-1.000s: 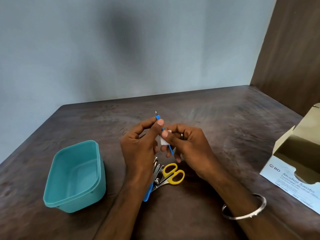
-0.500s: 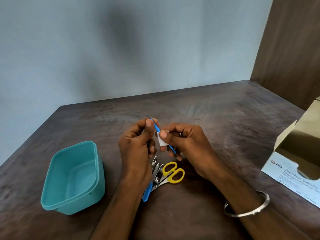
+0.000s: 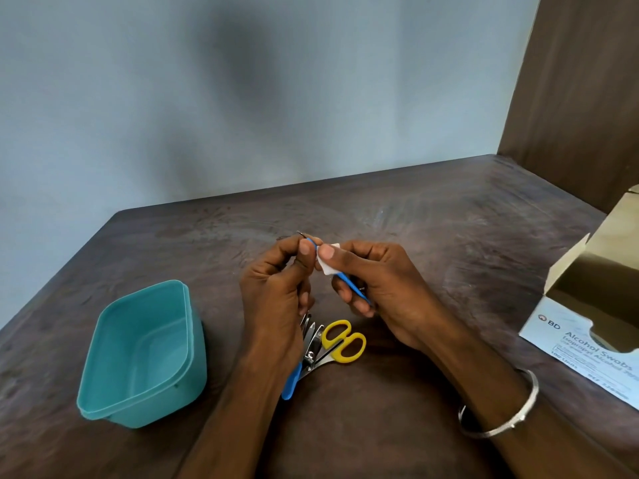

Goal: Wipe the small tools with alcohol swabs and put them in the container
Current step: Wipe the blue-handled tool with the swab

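While the left hand (image 3: 276,288) pinches the upper end of a thin blue-handled tool (image 3: 349,281) between thumb and fingers, the right hand (image 3: 383,292) grips a white alcohol swab (image 3: 326,266) folded round its shaft, above the middle of the dark surface (image 3: 432,236); yellow-handled scissors (image 3: 342,340), nail clippers (image 3: 311,344) and another blue-handled tool (image 3: 290,382) lie in a heap just below the hands; the teal container (image 3: 138,357) stands to the near left; an open box of swabs (image 3: 594,326) sits at the right edge; a metal bangle (image 3: 501,406) circles the right wrist.
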